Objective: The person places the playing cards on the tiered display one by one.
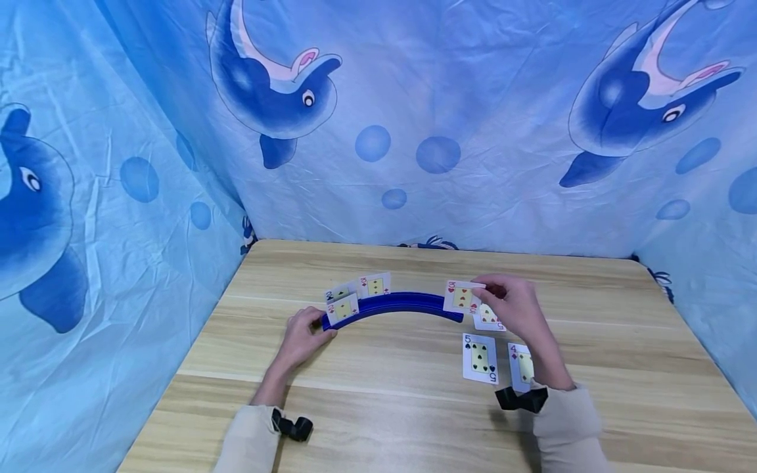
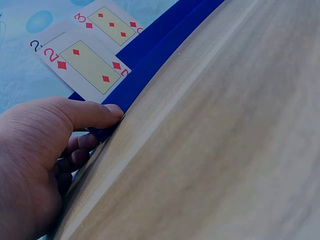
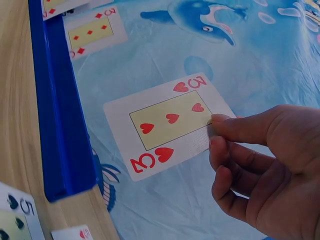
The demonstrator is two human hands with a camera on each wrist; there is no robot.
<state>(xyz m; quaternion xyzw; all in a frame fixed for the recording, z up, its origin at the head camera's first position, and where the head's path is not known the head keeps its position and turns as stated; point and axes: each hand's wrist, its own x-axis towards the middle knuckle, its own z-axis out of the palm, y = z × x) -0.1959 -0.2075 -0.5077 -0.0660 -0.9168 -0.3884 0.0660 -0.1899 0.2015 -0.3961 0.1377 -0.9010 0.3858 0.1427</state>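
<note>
A curved blue card holder (image 1: 402, 302) stands on the table. My left hand (image 1: 304, 338) grips its left end, the thumb (image 2: 107, 114) lying against the front. Slotted at that end are a two of diamonds (image 2: 87, 70), a black two (image 1: 340, 292) mostly covered by it, and a three of diamonds (image 2: 111, 24). My right hand (image 1: 513, 307) pinches a three of hearts (image 3: 165, 127) by its edge between thumb and fingers. In the head view this card is raised in front of the holder's right end; whether they touch, I cannot tell.
Face up on the wooden table (image 1: 378, 394) lie a five of spades (image 1: 480, 358) and a four of diamonds (image 1: 520, 364), partly behind the right wrist. A hearts card (image 1: 488, 320) shows under the right hand. Blue dolphin-print cloth (image 1: 402, 131) hangs behind and at the sides.
</note>
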